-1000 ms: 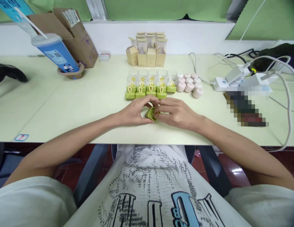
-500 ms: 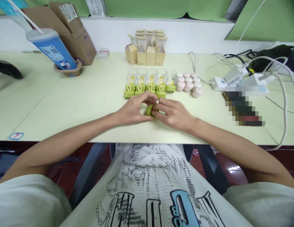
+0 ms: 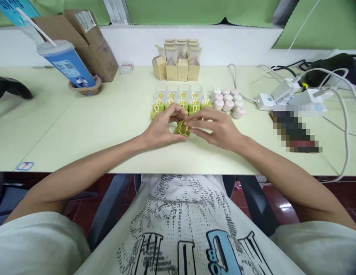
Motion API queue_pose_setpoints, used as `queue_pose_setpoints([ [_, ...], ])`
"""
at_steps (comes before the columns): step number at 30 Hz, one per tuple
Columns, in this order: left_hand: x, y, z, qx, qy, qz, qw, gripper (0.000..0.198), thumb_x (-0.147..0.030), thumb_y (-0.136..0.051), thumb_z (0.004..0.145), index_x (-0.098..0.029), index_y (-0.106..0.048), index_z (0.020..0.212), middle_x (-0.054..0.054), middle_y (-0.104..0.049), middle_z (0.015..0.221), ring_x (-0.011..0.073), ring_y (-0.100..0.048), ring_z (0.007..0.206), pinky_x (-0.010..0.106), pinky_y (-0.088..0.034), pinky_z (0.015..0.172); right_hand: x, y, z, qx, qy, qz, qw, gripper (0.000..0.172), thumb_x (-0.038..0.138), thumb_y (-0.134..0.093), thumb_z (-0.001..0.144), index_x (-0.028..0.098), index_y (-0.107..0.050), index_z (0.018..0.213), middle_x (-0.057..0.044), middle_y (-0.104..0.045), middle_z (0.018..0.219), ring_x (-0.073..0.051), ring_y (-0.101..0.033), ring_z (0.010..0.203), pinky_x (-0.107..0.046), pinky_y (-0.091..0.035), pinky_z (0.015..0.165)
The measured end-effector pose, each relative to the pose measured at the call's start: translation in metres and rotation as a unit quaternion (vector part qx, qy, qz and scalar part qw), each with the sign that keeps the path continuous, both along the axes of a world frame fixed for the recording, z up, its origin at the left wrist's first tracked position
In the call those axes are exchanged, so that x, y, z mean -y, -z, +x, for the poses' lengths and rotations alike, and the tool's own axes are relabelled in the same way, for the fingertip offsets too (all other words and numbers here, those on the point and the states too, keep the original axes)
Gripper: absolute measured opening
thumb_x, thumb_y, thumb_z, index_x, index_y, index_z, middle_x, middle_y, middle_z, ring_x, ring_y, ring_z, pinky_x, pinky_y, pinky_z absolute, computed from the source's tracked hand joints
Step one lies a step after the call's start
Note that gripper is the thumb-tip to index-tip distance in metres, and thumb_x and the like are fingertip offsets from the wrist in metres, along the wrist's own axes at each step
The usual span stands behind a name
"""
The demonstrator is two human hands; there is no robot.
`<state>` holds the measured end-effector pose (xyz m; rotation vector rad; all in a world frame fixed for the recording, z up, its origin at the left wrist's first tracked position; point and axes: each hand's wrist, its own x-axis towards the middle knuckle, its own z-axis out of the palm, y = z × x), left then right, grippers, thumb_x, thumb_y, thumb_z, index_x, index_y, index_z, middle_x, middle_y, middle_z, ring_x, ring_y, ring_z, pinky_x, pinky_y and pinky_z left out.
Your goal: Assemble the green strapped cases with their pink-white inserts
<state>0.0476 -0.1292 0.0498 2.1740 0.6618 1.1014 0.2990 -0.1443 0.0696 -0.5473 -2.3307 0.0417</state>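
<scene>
Green cup (image 3: 181, 129) sits between the left hand's (image 3: 159, 131) pinching fingers, near the bench's (image 3: 132, 163) front edge. Right hand's (image 3: 220, 128) fingers spread at its opening.

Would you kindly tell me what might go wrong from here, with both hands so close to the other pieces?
The small hollow green piece might slip from the left hand if the right hand, its fingertips at the opening, pushes too hard.
The looped green pieces stand just beyond both hands, so a knuckle could knock them askew.
The rounded pale pink pieces might roll if nudged.
</scene>
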Motion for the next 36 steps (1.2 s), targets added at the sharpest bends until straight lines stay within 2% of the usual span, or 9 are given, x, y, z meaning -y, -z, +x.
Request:
queue_pose_setpoints([
  [2, 0.001, 0.001, -0.001, -0.001, -0.017, 0.015, 1.000, 0.066, -0.056, -0.099, 0.079, -0.025, -0.060, 0.121, 0.008, -0.076, 0.117, 0.0230, -0.077, 0.107, 0.041, -0.066, 0.097, 0.000, -0.004, 0.002, -0.094, 0.073, -0.092, 0.989, 0.023, 0.044, -0.072, 0.108, 0.026, -0.077, 0.121, -0.010, -0.081, 0.121, -0.025, -0.075, 0.102, -0.043, -0.063, 0.084],
  [4, 0.004, 0.001, 0.000, 0.003, -0.032, 0.049, 0.998, 0.064, -0.057, -0.097, 0.081, -0.025, -0.060, 0.123, 0.008, -0.077, 0.118, 0.0236, -0.077, 0.109, 0.043, -0.066, 0.098, -0.001, -0.003, 0.001, -0.157, 0.096, -0.223, 0.957, 0.043, 0.055, -0.083, 0.098, 0.024, -0.072, 0.126, -0.012, -0.079, 0.122, -0.025, -0.076, 0.097, -0.039, -0.064, 0.075],
  [7, 0.007, 0.001, 0.001, 0.019, -0.038, 0.109, 0.993, 0.054, -0.053, -0.092, 0.088, -0.027, -0.062, 0.125, 0.008, -0.076, 0.119, 0.0229, -0.076, 0.108, 0.042, -0.067, 0.095, -0.005, 0.008, -0.007, -0.170, -0.027, -0.439, 0.882, 0.058, 0.060, -0.092, 0.087, 0.022, -0.068, 0.125, -0.011, -0.081, 0.115, -0.024, -0.079, 0.093, -0.036, -0.068, 0.070],
  [10, 0.009, -0.001, 0.003, 0.020, -0.030, 0.150, 0.988, 0.047, -0.048, -0.089, 0.093, -0.030, -0.062, 0.127, 0.008, -0.076, 0.117, 0.0235, -0.075, 0.109, 0.043, -0.067, 0.092, -0.009, 0.019, -0.014, -0.190, -0.128, -0.538, 0.811, 0.048, 0.051, -0.095, 0.087, 0.021, -0.070, 0.115, -0.006, -0.083, 0.103, -0.021, -0.080, 0.089, -0.037, -0.072, 0.074],
  [16, 0.010, -0.003, 0.004, 0.016, -0.012, 0.174, 0.985, 0.045, -0.050, -0.089, 0.094, -0.031, -0.064, 0.127, 0.007, -0.077, 0.113, 0.0243, -0.076, 0.109, 0.045, -0.067, 0.090, -0.012, 0.020, -0.013, -0.219, -0.167, -0.579, 0.767, 0.040, 0.037, -0.100, 0.083, 0.020, -0.074, 0.108, -0.004, -0.085, 0.102, -0.018, -0.082, 0.087, -0.034, -0.072, 0.078],
  [21, 0.008, 0.000, 0.005, 0.043, -0.003, 0.188, 0.981, 0.045, -0.048, -0.089, 0.094, -0.031, -0.063, 0.127, 0.005, -0.077, 0.116, 0.0219, -0.078, 0.108, 0.041, -0.069, 0.091, -0.009, 0.018, -0.013, -0.246, -0.153, -0.561, 0.775, 0.042, 0.038, -0.101, 0.082, 0.018, -0.077, 0.111, -0.005, -0.085, 0.102, -0.019, -0.083, 0.085, -0.033, -0.072, 0.076],
  [32, 0.006, 0.003, 0.006, 0.035, 0.009, 0.227, 0.973, 0.045, -0.045, -0.088, 0.095, -0.032, -0.063, 0.130, 0.004, -0.079, 0.113, 0.0222, -0.078, 0.105, 0.042, -0.068, 0.092, 0.003, 0.017, -0.028, -0.290, -0.103, -0.505, 0.806, 0.040, 0.044, -0.101, 0.081, 0.020, -0.073, 0.096, 0.000, -0.080, 0.090, -0.015, -0.078, 0.079, -0.026, -0.068, 0.066],
  [34, 0.005, 0.002, 0.005, 0.031, 0.001, 0.204, 0.978, 0.049, -0.051, -0.085, 0.097, -0.034, -0.061, 0.136, 0.005, -0.077, 0.120, 0.0242, -0.078, 0.111, 0.044, -0.068, 0.095, 0.003, 0.015, -0.029, -0.302, -0.105, -0.505, 0.802, 0.040, 0.047, -0.100, 0.081, 0.021, -0.073, 0.095, 0.000, -0.079, 0.093, -0.016, -0.078, 0.081, -0.027, -0.069, 0.068],
  [36, 0.004, -0.002, 0.003, 0.018, -0.031, 0.173, 0.984, 0.061, -0.062, -0.080, 0.098, -0.037, -0.056, 0.149, 0.007, -0.073, 0.131, 0.0283, -0.076, 0.123, 0.047, -0.068, 0.098, 0.002, 0.011, -0.029, -0.315, -0.119, -0.532, 0.777, 0.042, 0.057, -0.095, 0.085, 0.022, -0.074, 0.097, -0.002, -0.080, 0.099, -0.017, -0.078, 0.085, -0.031, -0.071, 0.073],
])
